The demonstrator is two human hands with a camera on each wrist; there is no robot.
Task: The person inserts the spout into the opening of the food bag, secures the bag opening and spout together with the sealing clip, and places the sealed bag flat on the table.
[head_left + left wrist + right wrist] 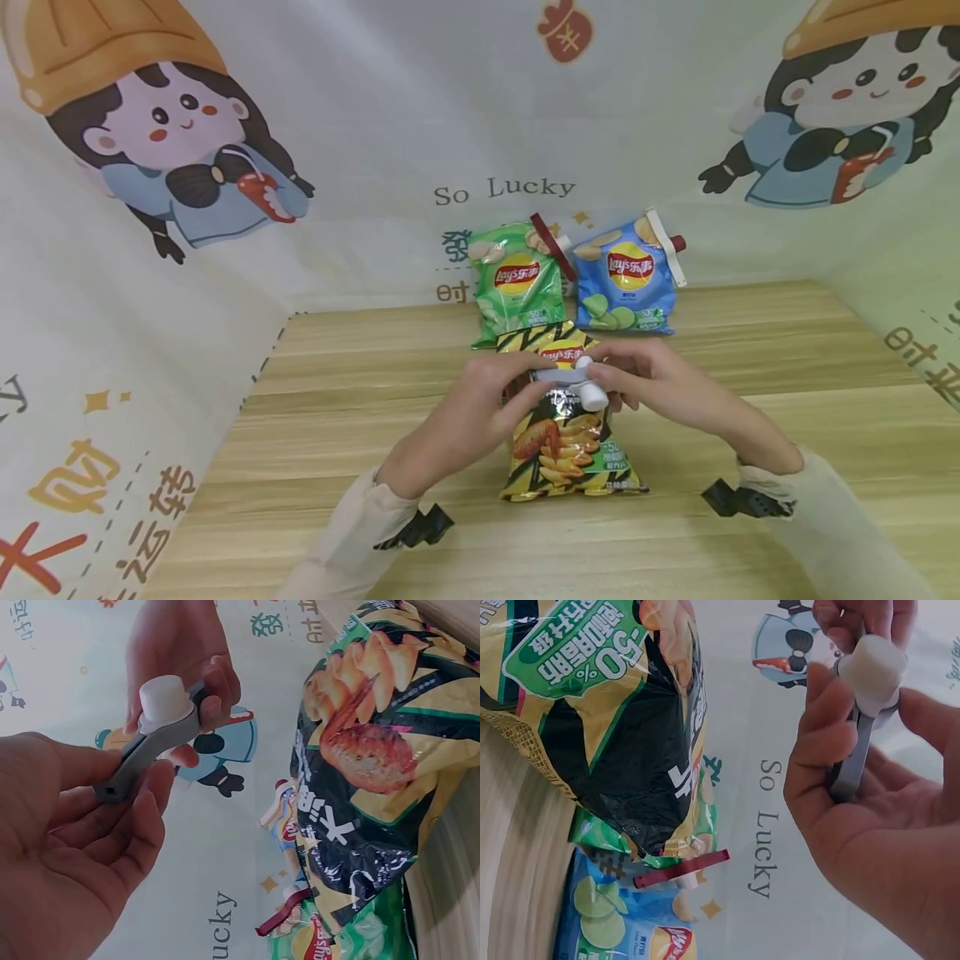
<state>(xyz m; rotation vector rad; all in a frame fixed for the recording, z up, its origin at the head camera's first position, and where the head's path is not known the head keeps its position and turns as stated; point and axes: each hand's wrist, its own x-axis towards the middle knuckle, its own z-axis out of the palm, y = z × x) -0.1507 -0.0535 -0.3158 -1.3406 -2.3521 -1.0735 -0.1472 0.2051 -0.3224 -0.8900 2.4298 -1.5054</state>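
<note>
Both hands hold a grey bag clip [557, 377] with a white screw cap [166, 701], above a black-and-yellow chip bag [558, 458]. In the head view my left hand [480, 396] pinches the clip's left end between thumb and fingers. My right hand [671, 387] grips the other end, beside the cap. The right wrist view shows the right fingers [823, 742] curled along the grey bar. The bag lies face up on the table, pictured with chicken wings and potato wedges. The clip covers part of its front, and neither hand visibly grips the bag.
Behind stand a green chip bag [517, 287] with a red clip [551, 247] and a blue chip bag [626, 287] with a white clip [666, 248], against a printed cloth backdrop [375, 167]. The wooden table [360, 392] extends to both sides.
</note>
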